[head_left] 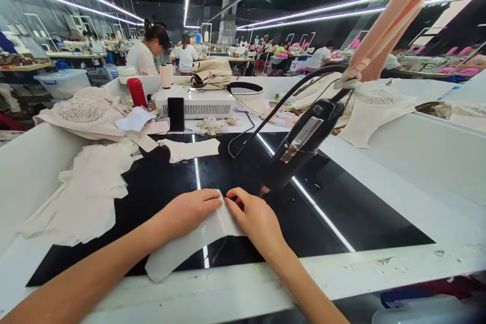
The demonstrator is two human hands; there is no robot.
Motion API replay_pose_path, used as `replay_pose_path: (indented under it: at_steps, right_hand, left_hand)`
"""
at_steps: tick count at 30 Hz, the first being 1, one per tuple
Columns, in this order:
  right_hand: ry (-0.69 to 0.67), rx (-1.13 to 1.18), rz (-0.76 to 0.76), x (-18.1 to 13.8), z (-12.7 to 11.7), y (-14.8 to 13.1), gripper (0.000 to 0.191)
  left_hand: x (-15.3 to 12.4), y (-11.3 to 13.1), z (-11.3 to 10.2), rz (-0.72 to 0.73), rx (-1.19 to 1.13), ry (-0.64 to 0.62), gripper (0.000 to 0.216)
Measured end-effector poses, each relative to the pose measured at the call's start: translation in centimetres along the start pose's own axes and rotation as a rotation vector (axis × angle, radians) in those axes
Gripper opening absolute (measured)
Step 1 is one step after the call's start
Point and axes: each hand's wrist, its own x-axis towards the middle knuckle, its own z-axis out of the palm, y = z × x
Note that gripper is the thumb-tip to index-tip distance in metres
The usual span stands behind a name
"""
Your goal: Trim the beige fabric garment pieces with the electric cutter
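Note:
A white, thin cut fabric piece (178,255) lies on the glossy black board (235,172), its lower left end over the board's front edge. My left hand (193,208) is on the upper part of the fabric, fingers together and fingertips at its top edge. Close beside it, my right hand (256,215) pinches the fabric's upper right edge between thumb and fingers. Just beyond my right hand, a black corded hand tool (296,147) hangs tilted from a pink cloth strap (395,25), its tip down near the board.
Stacked white fabric pieces (87,192) lie at left, with beige lace garments (83,111) behind. A curved fabric piece (190,149) lies at the board's back. Behind stand a phone (175,114), a red bottle (136,92) and a white vented box (197,104). Low white walls flank the table.

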Motion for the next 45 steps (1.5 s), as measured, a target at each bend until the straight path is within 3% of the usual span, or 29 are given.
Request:
replay_pose_path:
  at_steps: [7, 9, 11, 15, 17, 19, 22, 24, 31, 36, 45]
  right_hand:
    - [0.035, -0.037, 0.004, -0.3, 0.4, 0.0, 0.015]
    - [0.125, 0.01, -0.064, -1.3, -0.1, 0.2, 0.018]
    - [0.354, 0.086, -0.187, -2.4, -1.0, 0.4, 0.019]
    - [1.015, 0.222, -0.35, -3.1, -4.0, 0.7, 0.017]
    - [1.212, 0.368, -0.389, -2.1, -5.5, 0.8, 0.03]
    - [1.162, 0.501, -0.343, -0.7, -6.6, 0.8, 0.049]
    - [0.907, 0.665, -0.286, 1.4, -7.3, 0.1, 0.086]
    - [0.788, 0.77, -0.298, 2.4, -7.3, -1.0, 0.095]
    - [0.779, 0.864, -0.33, 4.1, -6.1, -4.0, 0.074]
    - [0.716, 0.893, -0.39, 4.3, -5.0, -4.1, 0.075]
    - [0.642, 0.959, -0.321, 4.4, -3.3, -3.7, 0.049]
  left_hand:
    - [0.0, 0.1, 0.0, 0.021, 0.026, 0.024, 0.032]
    - [0.0, 0.0, 0.1, 0.021, 0.028, 0.022, 0.033]
    - [-0.1, 0.0, 0.1, 0.021, 0.016, 0.017, 0.035]
    - [-0.1, -0.1, 0.0, 0.039, -0.009, 0.015, 0.038]
    - [-0.1, -0.1, -0.1, 0.056, 0.007, 0.015, 0.036]
    - [-0.1, 0.0, -0.2, 0.074, 0.037, 0.017, 0.033]
    - [-0.1, -0.2, -0.2, 0.103, 0.095, 0.04, 0.03]
    - [-0.2, -0.4, -0.2, 0.126, 0.132, 0.068, 0.032]
    - [-0.1, -0.5, -0.4, 0.122, 0.059, 0.109, 0.034]
    - [0.6, 0.3, -0.6, 0.085, -0.015, 0.083, 0.029]
    - [0.6, 1.0, -1.1, 0.016, -0.072, -0.048, 0.025]
